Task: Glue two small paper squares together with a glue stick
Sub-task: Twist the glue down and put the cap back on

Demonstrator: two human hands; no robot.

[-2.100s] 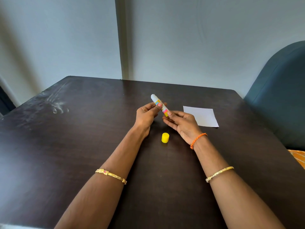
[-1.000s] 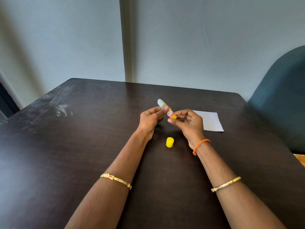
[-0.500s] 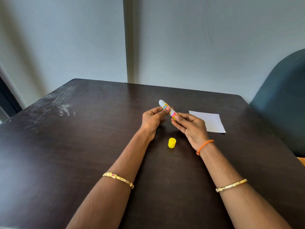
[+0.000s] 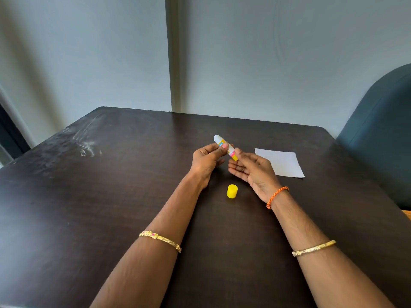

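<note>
Left hand (image 4: 206, 160) pinches the uncapped glue stick (image 4: 225, 147) above the desk (image 4: 111, 196). Right hand (image 4: 253, 170), a second ago pinching the base, now lies open, fingertips only touching it; likely twisting up glue. Yellow cap (image 4: 232, 191) stands below. White paper (image 4: 281, 162) lies flat just right, unglued.

The dark wood-grain surface (image 4: 111, 207) is showing a dull sheen with pale scuffs. The paper sheet (image 4: 282, 162) is looking matt white. The yellow cap (image 4: 232, 191) and glue stick (image 4: 224, 146) are looking like smooth plastic. The chair (image 4: 382, 130) is showing matt teal upholstery.
</note>
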